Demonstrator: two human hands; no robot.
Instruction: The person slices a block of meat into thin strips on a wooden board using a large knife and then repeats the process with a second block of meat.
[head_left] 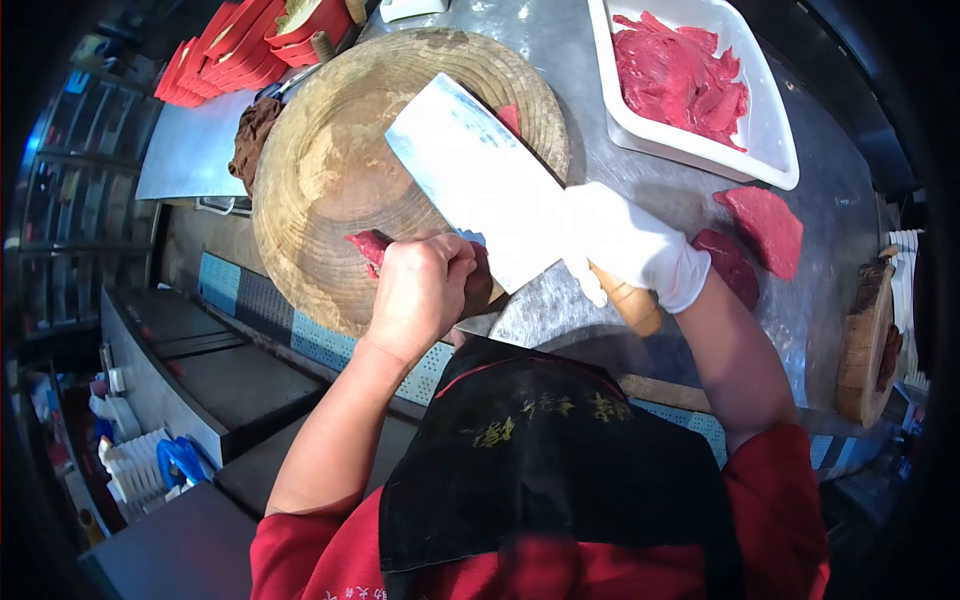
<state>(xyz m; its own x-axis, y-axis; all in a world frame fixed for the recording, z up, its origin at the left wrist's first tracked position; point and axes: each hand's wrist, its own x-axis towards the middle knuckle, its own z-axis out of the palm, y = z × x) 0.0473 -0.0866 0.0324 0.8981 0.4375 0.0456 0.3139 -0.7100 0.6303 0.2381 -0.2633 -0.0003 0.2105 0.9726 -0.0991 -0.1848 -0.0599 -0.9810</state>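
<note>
My bare left hand (418, 285) is closed over a small piece of raw red meat (368, 246) at the near side of a round wooden chopping block (320, 130). Parts of the meat stick out on both sides of the fingers. My right hand (630, 245), in a white glove, grips a broad cleaver (465, 165) with a wooden handle. Its blade slants across the block, close to the left hand. A small scrap of meat (510, 118) shows beyond the blade's far edge. Whether the blade touches the held meat is hard to see.
A white tub (690, 148) of sliced red meat stands at the back right of the metal counter (660, 350). Two meat chunks, one brighter (765, 228) and one darker (728, 265), lie right of my glove. Stacked red containers (225, 55) and a brown cloth (254, 140) are at left.
</note>
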